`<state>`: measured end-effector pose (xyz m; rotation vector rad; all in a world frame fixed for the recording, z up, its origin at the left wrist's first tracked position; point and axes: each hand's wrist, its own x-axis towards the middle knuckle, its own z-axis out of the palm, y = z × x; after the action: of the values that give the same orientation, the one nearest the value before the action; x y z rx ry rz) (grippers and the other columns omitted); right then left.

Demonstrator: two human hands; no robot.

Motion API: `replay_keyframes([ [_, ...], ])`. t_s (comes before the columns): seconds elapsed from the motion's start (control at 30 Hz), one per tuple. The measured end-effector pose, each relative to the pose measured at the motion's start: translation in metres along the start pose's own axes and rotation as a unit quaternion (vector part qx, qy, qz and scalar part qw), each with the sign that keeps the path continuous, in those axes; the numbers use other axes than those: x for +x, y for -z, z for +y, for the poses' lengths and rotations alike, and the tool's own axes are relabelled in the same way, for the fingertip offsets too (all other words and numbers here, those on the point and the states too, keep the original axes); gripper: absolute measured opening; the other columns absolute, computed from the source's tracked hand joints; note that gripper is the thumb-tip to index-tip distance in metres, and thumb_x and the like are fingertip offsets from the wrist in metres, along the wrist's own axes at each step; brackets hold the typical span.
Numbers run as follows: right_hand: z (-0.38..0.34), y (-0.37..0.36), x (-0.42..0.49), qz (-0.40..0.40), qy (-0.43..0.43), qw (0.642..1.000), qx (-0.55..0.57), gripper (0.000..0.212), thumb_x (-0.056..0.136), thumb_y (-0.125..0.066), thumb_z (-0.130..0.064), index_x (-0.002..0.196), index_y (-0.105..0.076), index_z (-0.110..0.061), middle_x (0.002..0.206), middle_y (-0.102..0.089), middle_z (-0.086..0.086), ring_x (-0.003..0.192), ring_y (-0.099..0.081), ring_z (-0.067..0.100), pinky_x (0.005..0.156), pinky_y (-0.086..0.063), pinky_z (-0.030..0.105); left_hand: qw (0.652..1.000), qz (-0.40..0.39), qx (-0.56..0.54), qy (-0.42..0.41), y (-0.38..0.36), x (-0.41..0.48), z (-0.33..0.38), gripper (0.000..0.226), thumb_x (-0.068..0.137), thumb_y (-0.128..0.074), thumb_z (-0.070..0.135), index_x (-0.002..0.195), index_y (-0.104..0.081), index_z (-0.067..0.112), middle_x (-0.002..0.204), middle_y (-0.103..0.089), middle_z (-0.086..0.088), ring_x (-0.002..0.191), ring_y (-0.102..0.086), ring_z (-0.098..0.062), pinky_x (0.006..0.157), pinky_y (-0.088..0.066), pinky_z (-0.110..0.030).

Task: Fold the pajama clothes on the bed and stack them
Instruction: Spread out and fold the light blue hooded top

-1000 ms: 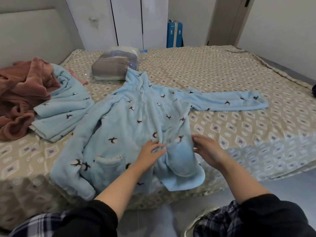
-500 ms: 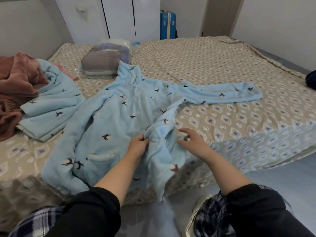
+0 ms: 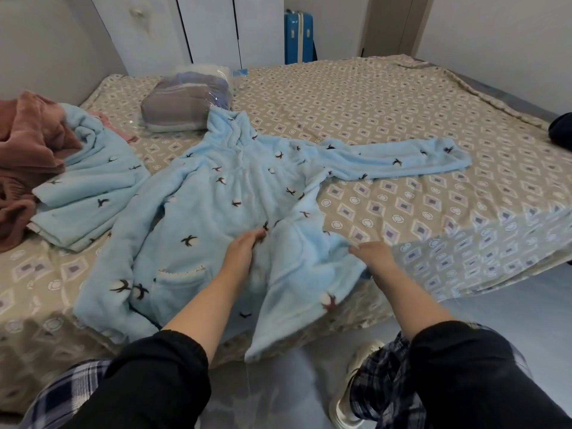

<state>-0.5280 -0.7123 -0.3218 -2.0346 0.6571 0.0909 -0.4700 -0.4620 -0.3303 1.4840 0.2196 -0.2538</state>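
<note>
Here, left hand (image 3: 244,252): gripping a fold of the blue pajama top (image 3: 216,205).
Right hand (image 3: 375,256): pinching its edge, blurred.
Hidden: left fingertips.

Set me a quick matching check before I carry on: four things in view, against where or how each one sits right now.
Things:
1. blue pajama top
2. brown-pink garment
3. plastic-wrapped bundle
4. blue suitcase

States:
A. upright on the floor beyond the bed
B. crumpled at the bed's left edge
C. spread on the bed, gripped low down by the left hand and right hand
D. lying on the bed just past the top's collar

Pairs: 1-C; 2-B; 3-D; 4-A
</note>
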Motion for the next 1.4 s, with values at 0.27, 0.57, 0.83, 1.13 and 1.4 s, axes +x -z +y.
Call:
replay_keyframes([
  [0.27, 0.001, 0.008, -0.007, -0.011, 0.024, 0.994, 0.110, 0.023, 0.093, -0.059, -0.012, 0.072, -0.056, -0.005, 0.059, -0.044, 0.009, 0.050, -0.040, 0.018, 0.052, -0.032, 0.025, 0.767, -0.043, 0.599, -0.224, 0.019, -0.007, -0.005, 0.054, 0.086, -0.059, 0.019, 0.138, -0.045, 0.016, 0.120, -0.050, -0.010, 0.107, -0.053, -0.030, 0.086, -0.045, -0.036],
  [0.57, 0.026, 0.050, 0.007, 0.083, -0.036, 0.975, -0.203, 0.020, 0.093, -0.045, -0.008, 0.076, -0.051, 0.000, 0.072, -0.050, 0.010, 0.077, -0.050, 0.025, 0.065, -0.038, 0.027, 0.835, 0.109, 0.497, -0.210, 0.042, 0.003, 0.047, 0.025, 0.080, -0.057, 0.002, 0.096, -0.073, 0.011, 0.092, -0.049, -0.004, 0.093, -0.056, -0.033, 0.075, -0.038, -0.028],
  [0.83, 0.003, 0.008, -0.003, 0.035, 0.170, 0.956, -0.239, 0.050, 0.088, -0.065, -0.036, 0.060, -0.029, -0.016, 0.063, -0.031, 0.002, 0.060, -0.034, 0.019, 0.055, -0.027, 0.031, 0.871, 0.036, 0.459, -0.169, 0.031, -0.003, 0.029, 0.021, 0.080, -0.056, 0.003, 0.089, -0.071, 0.016, 0.102, -0.057, -0.002, 0.090, -0.052, -0.014, 0.078, -0.038, -0.024],
  [1.13, 0.021, 0.044, 0.004, 0.001, -0.089, 0.969, -0.231, 0.027, 0.097, -0.043, -0.009, 0.117, -0.058, -0.001, 0.114, -0.064, 0.016, 0.101, -0.062, 0.029, 0.079, -0.047, 0.028, 0.875, 0.007, 0.444, -0.192, 0.046, -0.002, 0.034, 0.023, 0.082, -0.055, 0.001, 0.085, -0.073, 0.015, 0.095, -0.065, -0.005, 0.087, -0.058, -0.021, 0.077, -0.041, -0.026],
  [1.4, 0.004, 0.004, 0.003, 0.075, 0.127, 0.958, -0.246, 0.040, 0.090, -0.057, -0.042, 0.066, -0.044, -0.013, 0.061, -0.047, 0.002, 0.055, -0.046, 0.020, 0.049, -0.032, 0.029, 0.874, -0.020, 0.451, -0.181, 0.035, -0.003, 0.017, 0.023, 0.083, -0.055, 0.005, 0.091, -0.072, 0.018, 0.099, -0.062, -0.006, 0.090, -0.058, -0.022, 0.081, -0.044, -0.030],
])
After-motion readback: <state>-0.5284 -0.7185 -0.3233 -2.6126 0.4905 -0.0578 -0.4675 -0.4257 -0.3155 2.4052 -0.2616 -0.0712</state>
